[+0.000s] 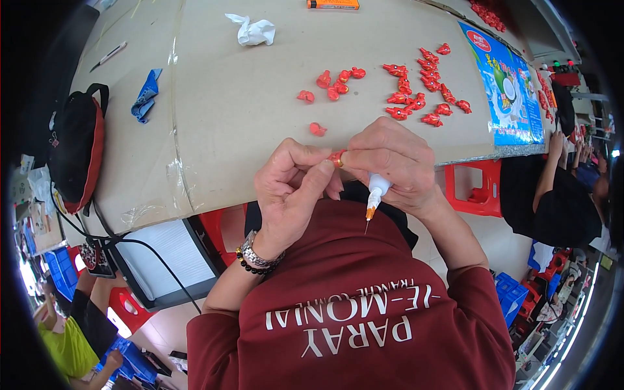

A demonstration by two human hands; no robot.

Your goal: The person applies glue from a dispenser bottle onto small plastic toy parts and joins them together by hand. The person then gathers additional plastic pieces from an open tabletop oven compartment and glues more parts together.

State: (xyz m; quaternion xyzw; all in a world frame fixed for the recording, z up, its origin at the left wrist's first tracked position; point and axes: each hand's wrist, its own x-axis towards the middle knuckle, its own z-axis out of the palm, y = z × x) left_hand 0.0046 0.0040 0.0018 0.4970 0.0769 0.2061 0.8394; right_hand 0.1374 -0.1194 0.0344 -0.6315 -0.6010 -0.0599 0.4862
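Red small figurine (337,158) pinched between left hand (292,188) and right hand (390,162), both grips clamped on it, above desk (247,104) edge. Right also holds glue bottle (375,194), nozzle down. Two figurine groups (426,88) (335,83) lie on desk; done versus pending not distinguishable.

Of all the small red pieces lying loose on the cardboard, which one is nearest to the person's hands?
The lone red piece just above the left hand, lying apart from the others; the two clusters sit farther up the cardboard.
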